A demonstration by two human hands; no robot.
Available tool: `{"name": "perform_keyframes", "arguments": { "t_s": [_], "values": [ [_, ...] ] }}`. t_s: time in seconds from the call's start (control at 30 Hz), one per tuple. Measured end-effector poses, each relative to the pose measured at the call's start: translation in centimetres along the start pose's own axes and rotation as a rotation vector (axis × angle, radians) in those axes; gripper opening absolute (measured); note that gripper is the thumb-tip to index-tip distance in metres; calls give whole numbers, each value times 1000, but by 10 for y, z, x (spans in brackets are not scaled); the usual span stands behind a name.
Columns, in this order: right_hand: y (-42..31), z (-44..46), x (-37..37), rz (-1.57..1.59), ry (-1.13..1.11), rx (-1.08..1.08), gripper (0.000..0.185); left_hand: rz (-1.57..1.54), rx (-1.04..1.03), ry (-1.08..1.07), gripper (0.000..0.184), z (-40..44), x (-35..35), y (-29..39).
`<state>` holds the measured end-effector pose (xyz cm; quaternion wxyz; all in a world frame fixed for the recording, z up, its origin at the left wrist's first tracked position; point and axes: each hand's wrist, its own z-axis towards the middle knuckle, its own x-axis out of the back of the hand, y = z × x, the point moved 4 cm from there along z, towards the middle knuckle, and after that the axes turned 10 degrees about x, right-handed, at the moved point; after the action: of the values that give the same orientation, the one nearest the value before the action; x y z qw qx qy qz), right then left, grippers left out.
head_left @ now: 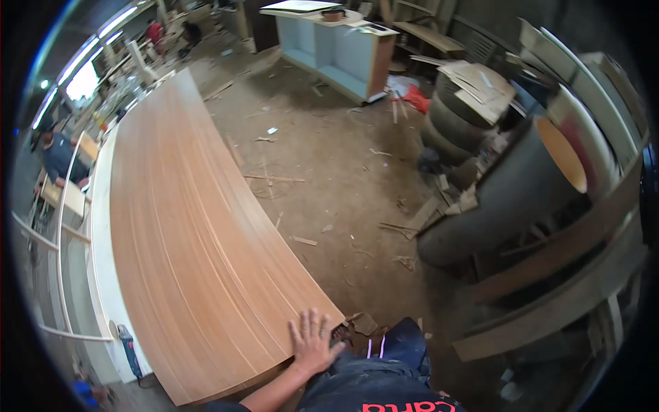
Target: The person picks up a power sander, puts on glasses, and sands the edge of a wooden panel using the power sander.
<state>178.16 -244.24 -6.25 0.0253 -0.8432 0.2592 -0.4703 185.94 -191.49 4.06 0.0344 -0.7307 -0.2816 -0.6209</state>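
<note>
My left hand [313,345] lies palm down on the near right corner of a long wood-grain panel [185,240]. Its fingers are spread and it holds nothing. The panel stretches away from me toward the upper left, with a pale board [103,206] showing along its left side. On that board, near the panel's left edge, rests a blue and black power tool [128,349] with a cord. My right hand is out of view.
A person in a dark shirt [60,154] stands left of the panel beside a pale frame [63,206]. A light-blue cabinet [329,55] stands at the back. Wood scraps [304,241] litter the floor. A large grey cylinder [494,192] and stacked boards [549,302] line the right.
</note>
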Motion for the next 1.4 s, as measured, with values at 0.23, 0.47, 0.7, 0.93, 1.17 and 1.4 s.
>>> {"name": "perform_keyframes", "arguments": {
  "t_s": [0.23, 0.47, 0.7, 0.93, 1.17, 1.4],
  "values": [
    [-109, 179, 50, -124, -166, 145, 27, -120, 633, 187, 78, 149, 81, -59],
    [-230, 354, 131, -200, -233, 323, 31, 285, 700, 204, 94, 255, 85, 23],
    [-323, 462, 164, -313, -338, 450, 35, -359, 444, 465, 76, 291, 107, 59],
    [-462, 571, 151, -444, -422, 552, 38, -118, 1392, 368, 99, 315, 101, -75],
    [-688, 636, 131, -512, -359, 500, 41, -45, 1164, 197, 102, 498, 176, -100],
    [-897, 666, 102, -573, -404, 631, 42, -218, 969, 583, 102, 659, 273, -217]
  ]
}}
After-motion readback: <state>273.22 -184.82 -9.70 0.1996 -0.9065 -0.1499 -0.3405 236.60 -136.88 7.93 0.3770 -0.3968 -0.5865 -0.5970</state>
